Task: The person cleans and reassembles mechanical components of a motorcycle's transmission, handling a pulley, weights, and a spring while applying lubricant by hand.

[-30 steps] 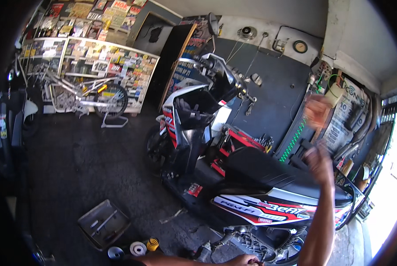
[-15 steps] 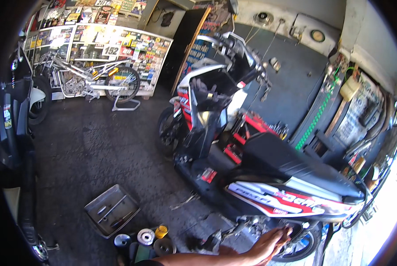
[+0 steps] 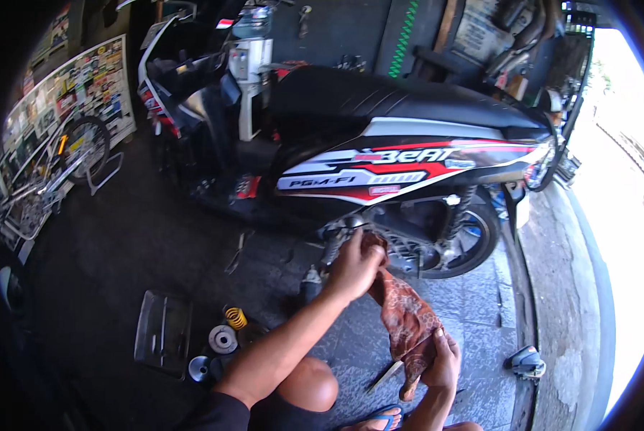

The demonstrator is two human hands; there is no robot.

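One big scooter (image 3: 379, 169) fills most of the view, so I'll place everything off that. Next size down is a reddish-brown patterned rag (image 3: 408, 316), held up on the near side of the scooter, by its rear half. The left hand (image 3: 356, 262) has a fist wrapped round the upper end, and the right hand (image 3: 443, 359) grips the lower end with the thumb on top and a loose tail dangling underneath.

Going by the folds, I'd call it light, soft and totally floppy, nothing you could break. Might be a bit slick if there's oil in it. I'd bunch a good fistful at each end, since the middle would just sag.

Container-wise, there's a shallow tray (image 3: 146, 348) on the floor (image 3: 121, 237), near side of the scooter, out toward its front end. It's pretty dim over there, so I honestly can't say what's in it. Outside the tray, same side of the scooter: a pale round disc (image 3: 223, 339), a shinier silver one (image 3: 199, 368) and a little yellow coil spring (image 3: 236, 317).
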